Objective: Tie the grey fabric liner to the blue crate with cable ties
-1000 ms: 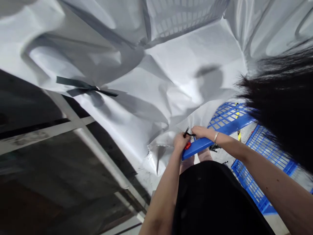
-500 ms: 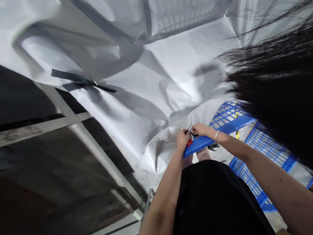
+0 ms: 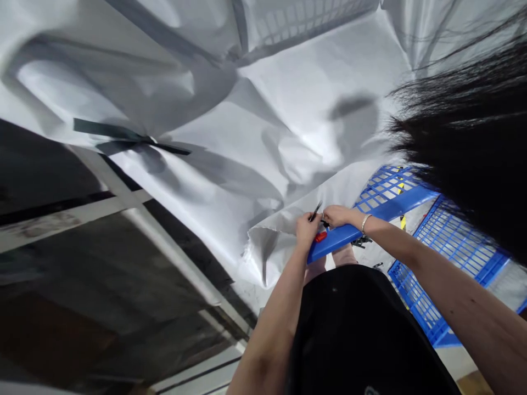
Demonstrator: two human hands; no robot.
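Observation:
My left hand [image 3: 307, 229] is closed at the corner of a blue plastic basket rim [image 3: 373, 221], with a thin dark strip [image 3: 316, 210] sticking up from its fingers. My right hand [image 3: 338, 216], with a bracelet at the wrist, pinches close beside it. A small black piece [image 3: 325, 224] shows at its fingertips; its kind is too small to make out. On the rim just below the hands lies a small red object [image 3: 320, 236]. A large white sheet [image 3: 280, 159] drapes right behind both hands, its frayed edge beside the left wrist.
A dark ribbon [image 3: 132, 137] is tied round the gathered sheet at left. A pale metal frame [image 3: 173, 258] runs along the left. Another blue basket [image 3: 453, 247] stands at right, with dark scraps [image 3: 362, 241] on the floor. Long black hair [image 3: 473, 137] hangs at upper right.
The dark strip in my left hand points up more steeply. More of the red object shows. Both hands stay nearly in place while the view shifts slightly.

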